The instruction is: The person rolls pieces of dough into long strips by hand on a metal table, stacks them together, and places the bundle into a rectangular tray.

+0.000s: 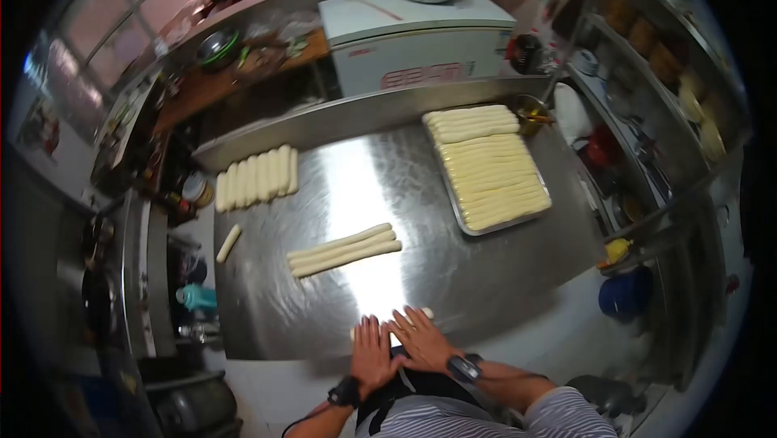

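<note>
Both of my hands lie flat, side by side, on a roll of dough (428, 313) near the front edge of the steel table. Only the ends of this roll show past my fingers. My left hand (373, 357) has its fingers stretched out, pointing away from me. The fingers of my right hand (423, 344) are also straight and slightly spread, angled to the left. Beyond them, 3 long dough strips (345, 250) lie together at the table's middle. A metal tray (495, 228) at the right holds many rows of yellowish, shiny dough strips (492, 175).
Several thick dough rolls (257, 178) lie at the table's back left, with a short dough piece (229, 244) nearer. A metal pot (532, 112) stands behind the tray. Beyond the raised back edge (348, 114) is a white chest freezer (413, 41). Shelving (623, 106) runs along the right.
</note>
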Demonstrator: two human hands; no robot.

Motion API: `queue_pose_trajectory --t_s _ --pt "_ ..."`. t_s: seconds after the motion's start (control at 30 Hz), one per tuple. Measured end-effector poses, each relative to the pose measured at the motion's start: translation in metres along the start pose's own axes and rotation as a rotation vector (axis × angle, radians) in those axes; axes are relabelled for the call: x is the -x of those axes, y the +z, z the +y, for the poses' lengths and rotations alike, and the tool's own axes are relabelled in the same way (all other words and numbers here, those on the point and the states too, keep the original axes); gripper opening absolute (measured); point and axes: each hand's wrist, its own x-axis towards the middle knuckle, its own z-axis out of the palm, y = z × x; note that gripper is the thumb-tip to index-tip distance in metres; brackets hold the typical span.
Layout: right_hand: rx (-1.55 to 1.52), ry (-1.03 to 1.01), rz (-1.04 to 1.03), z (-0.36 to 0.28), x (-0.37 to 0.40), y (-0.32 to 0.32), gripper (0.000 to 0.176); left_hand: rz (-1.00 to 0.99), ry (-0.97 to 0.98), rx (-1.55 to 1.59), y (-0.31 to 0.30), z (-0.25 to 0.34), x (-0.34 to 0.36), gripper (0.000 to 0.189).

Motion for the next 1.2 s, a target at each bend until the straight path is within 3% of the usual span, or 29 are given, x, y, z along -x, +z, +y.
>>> queue_pose_trajectory --t_s 0.03,0.1,0.17,0.23,0.3,0.37,0.43,0.5,0.57,0.63,0.7,0.73,0.8,0.83,0.9,0.97,1.0,1.07,1.13,1.2 --pt "-0.001 -0.001 -0.055 -0.012 0.017 -0.011 0.098 0.073 -0.016 0.173 0.001 0.013 0.023 0.098" --pt "0.036 0.014 -0.01 -0.006 0.014 0.011 0.098 0.049 -0.15 0.126 0.002 0.023 0.019 0.097" --pt "0.174 0.095 0.076 0.011 -0.03 0.014 0.096 0.105 -0.32 0.043 -0.013 0.009 -0.026 0.094" --pt "0.063 0.158 0.217 0.033 -0.075 -0.008 0.09 0.241 -0.424 -0.011 -0.026 -0.027 -0.071 0.088" --pt "0.047 0.071 0.179 0.041 -0.08 -0.022 0.092 0.322 -0.339 -0.001 -0.034 -0.055 -0.082 0.082" --pt "0.04 0.066 -0.027 0.028 -0.044 -0.024 0.093 0.12 -0.166 0.079 -0.033 -0.049 -0.042 0.078" --pt "0.028 0.061 -0.019 0.006 0.014 -0.005 0.093 0.091 -0.199 0.048 -0.004 -0.023 0.017 0.08" --pt "0.036 0.06 -0.019 0.006 0.019 -0.001 0.093 0.149 -0.228 0.127 0.006 0.001 0.05 0.082" --pt "0.035 0.073 -0.022 0.01 0.005 -0.002 0.093 0.164 -0.26 0.114 0.003 -0.011 0.027 0.083" --pt "0.106 0.149 0.041 0.038 -0.055 -0.015 0.091 0.271 -0.458 -0.029 -0.014 -0.043 -0.025 0.082" --pt "0.076 0.214 0.247 0.056 -0.089 -0.017 0.088 0.336 -0.521 -0.071 -0.034 -0.081 -0.061 0.079" --pt "0.085 0.193 0.201 0.053 -0.087 -0.019 0.086 0.332 -0.525 -0.071 -0.033 -0.081 -0.05 0.079" --pt "0.08 0.153 0.101 0.038 -0.047 -0.014 0.086 0.174 -0.294 0.027 -0.031 -0.076 -0.024 0.075" --pt "0.068 0.13 -0.009 0.027 -0.019 -0.007 0.087 0.113 -0.267 0.029 -0.014 -0.065 0.006 0.073" --pt "0.072 0.097 -0.027 0.004 0.028 -0.004 0.089 0.079 -0.275 0.022 -0.005 -0.026 0.063 0.072" --pt "0.08 0.066 -0.046 0.007 0.03 -0.001 0.091 0.068 -0.282 0.037 -0.006 -0.021 0.071 0.078" --pt "0.069 0.075 -0.011 0.02 0.012 0.005 0.092 0.065 -0.279 0.039 -0.003 -0.031 0.061 0.078" --pt "0.063 0.079 0.029 0.038 -0.036 -0.016 0.095 0.158 -0.462 0.088 -0.024 -0.071 0.0 0.079" --pt "0.072 0.156 0.182 0.049 -0.078 -0.043 0.086 0.42 -0.524 -0.111 -0.029 -0.101 -0.038 0.076" --pt "-0.018 0.098 0.154 0.07 -0.076 -0.054 0.078 0.363 -0.514 0.066 -0.06 -0.113 -0.03 0.073"
